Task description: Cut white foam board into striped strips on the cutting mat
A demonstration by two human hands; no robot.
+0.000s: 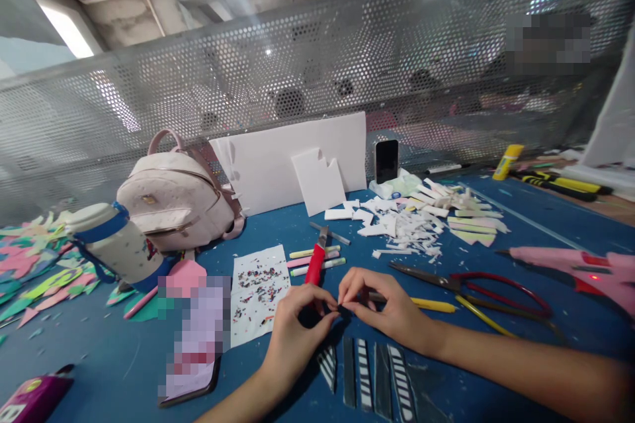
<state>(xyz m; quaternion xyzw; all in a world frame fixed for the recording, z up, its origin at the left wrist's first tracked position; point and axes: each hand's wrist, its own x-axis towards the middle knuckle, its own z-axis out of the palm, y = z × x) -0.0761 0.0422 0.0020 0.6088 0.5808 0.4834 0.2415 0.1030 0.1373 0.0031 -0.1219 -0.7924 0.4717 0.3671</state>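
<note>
My left hand [297, 327] and my right hand [384, 307] meet over the blue table, thumbs and forefingers pinched together. Whatever sits between the fingertips is tiny and dark, too small to make out. Just past my left hand lies a red utility knife [315, 265], blade out. A yellow pen-like stick [434, 305] pokes out from behind my right hand. Below the hands are several dark strips, among them a white-striped strip [364, 373] and a plain dark strip [349, 372]. Left of my left hand, a white sheet [248, 333] carries small dark and coloured scraps.
Scissors [451, 282] and a pink glue gun [555, 257] lie on the right. White foam scraps [407, 228] are heaped behind. A phone [196, 343], a tumbler [116, 244], a backpack [173, 194] and coloured paper cuttings [30, 264] occupy the left. Highlighters [317, 271] lie beyond the knife.
</note>
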